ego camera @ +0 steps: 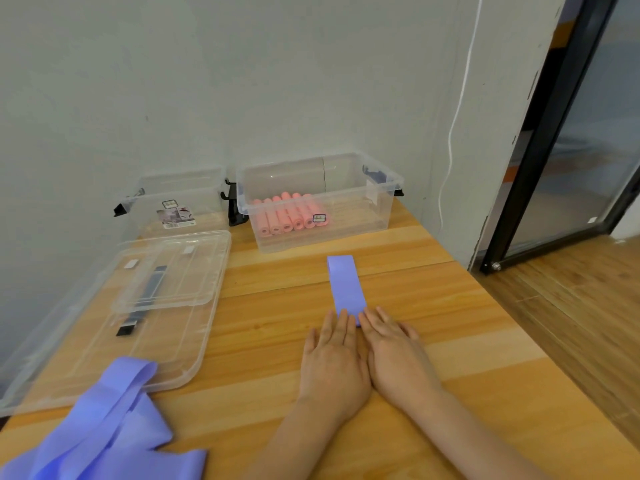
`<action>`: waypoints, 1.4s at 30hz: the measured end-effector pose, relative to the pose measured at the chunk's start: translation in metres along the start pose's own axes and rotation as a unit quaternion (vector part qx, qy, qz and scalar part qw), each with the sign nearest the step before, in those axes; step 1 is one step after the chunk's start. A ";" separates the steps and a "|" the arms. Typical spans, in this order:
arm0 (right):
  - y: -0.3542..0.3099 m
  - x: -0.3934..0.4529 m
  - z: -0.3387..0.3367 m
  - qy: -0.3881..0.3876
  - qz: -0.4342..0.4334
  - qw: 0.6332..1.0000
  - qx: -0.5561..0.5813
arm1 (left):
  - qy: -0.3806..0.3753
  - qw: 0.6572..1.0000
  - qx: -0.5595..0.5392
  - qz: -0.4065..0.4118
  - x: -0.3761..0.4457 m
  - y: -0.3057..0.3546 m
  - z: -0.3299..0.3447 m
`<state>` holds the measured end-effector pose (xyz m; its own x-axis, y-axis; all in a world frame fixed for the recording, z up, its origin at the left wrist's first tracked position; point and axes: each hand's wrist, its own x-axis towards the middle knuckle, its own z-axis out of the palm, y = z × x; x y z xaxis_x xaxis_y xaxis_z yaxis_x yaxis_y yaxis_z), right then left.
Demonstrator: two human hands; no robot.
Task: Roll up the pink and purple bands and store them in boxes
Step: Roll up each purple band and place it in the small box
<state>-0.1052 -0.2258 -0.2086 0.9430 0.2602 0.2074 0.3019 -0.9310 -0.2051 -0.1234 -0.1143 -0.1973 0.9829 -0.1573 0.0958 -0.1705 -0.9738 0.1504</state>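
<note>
A: What are the fingers doing?

B: Both hands lie flat, palms down, side by side and touching. The left hand [333, 355] and right hand [398, 355] have straight fingers held close together, tips pressing the near end of 1 purple band [346, 287]. No pinch, no curl.

A: Where is that band?

B: Flat on the table [450, 306], running straight away from the fingertips toward the far boxes. Its near end is hidden under the fingers, so I cannot tell whether a roll has begun there. The far end looks folded over.

A: How many other bands?

B: A loose heap of purple bands [104, 427] at the near left corner, cut off by the bottom edge; the count cannot be told. In the right box [381, 188], about 7 pink rolls [289, 216] lie packed side by side at its left end, though the clear wall blurs them.

A: And the boxes?

B: 2 clear boxes against the far wall. The left box [180, 199] shows only a label. 2 clear lids [194, 341] are stacked at the left, the smaller on the larger, with a dark strip showing through them, hard to make out.

A: Room to move?

B: Bare wood lies between the hands and the lids, and to the right up to the table's edge, which runs diagonally beside the floor.
</note>
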 end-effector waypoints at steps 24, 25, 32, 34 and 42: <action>0.001 0.009 -0.003 -0.081 -0.003 0.997 0.013 | -0.051 0.998 -0.027 0.017 0.007 -0.003 0.002; 0.002 0.008 -0.004 -0.087 0.007 0.996 0.004 | -0.050 0.998 -0.025 0.015 0.009 -0.003 0.000; 0.007 0.018 -0.001 -0.087 -0.019 0.996 0.003 | -0.014 0.999 0.033 0.033 0.012 -0.009 0.005; 0.009 0.023 0.000 -0.088 -0.025 0.996 0.008 | 0.000 0.998 0.029 0.052 0.011 -0.008 0.009; 0.010 0.021 0.005 -0.094 -0.022 0.995 0.036 | -0.047 0.997 0.012 0.056 0.032 -0.010 0.002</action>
<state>-0.0819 -0.2286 -0.2109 0.9362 0.3496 0.0366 0.3462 -0.8987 -0.2692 -0.0899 -0.1097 -0.1977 0.9603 -0.2782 0.0186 -0.2784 -0.9530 0.1196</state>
